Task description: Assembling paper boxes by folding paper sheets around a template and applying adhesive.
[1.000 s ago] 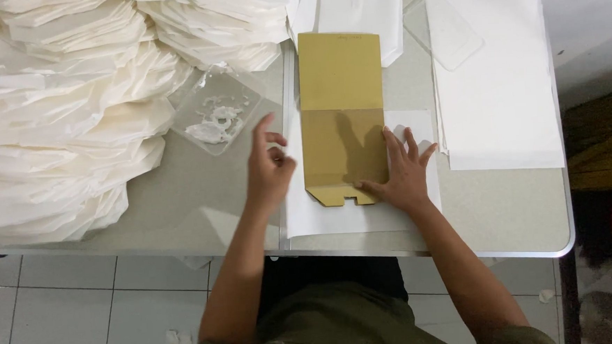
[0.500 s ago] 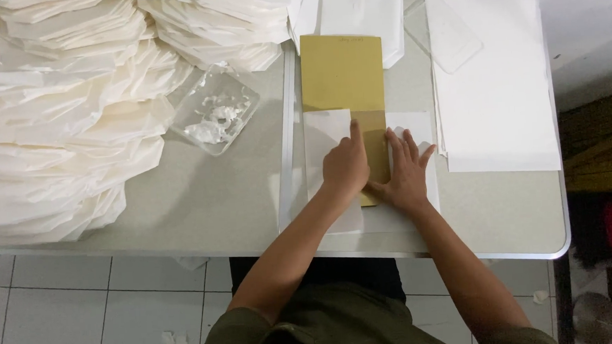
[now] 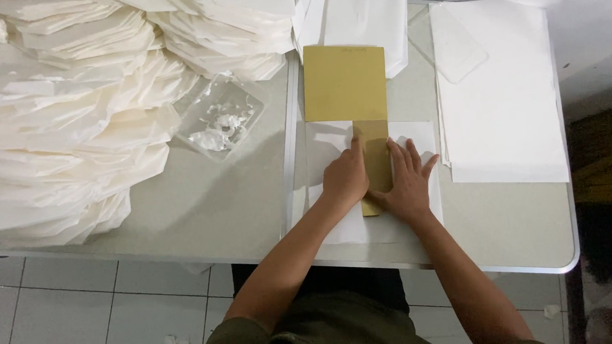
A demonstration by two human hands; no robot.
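Heaping up on the far left, folded white paper bags (image 3: 59, 129) crowd that end of the table (image 3: 203, 212), and a clear plastic tray (image 3: 221, 117) of white scraps sits just beside them. Centre now: the left hand (image 3: 345, 180) presses flat, forefinger out along a mustard-yellow sheet (image 3: 347, 93) lying on white paper (image 3: 416, 135). The right hand (image 3: 406, 184) lies open, fingers spread, touching the sheet's narrow lower strip. Far right, a white paper stack (image 3: 501, 106) rests.

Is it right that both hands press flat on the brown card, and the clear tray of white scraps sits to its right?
Not quite. The head view shows the tray to the left of the card, not its right. Both hands, left and right, do press flat on it.
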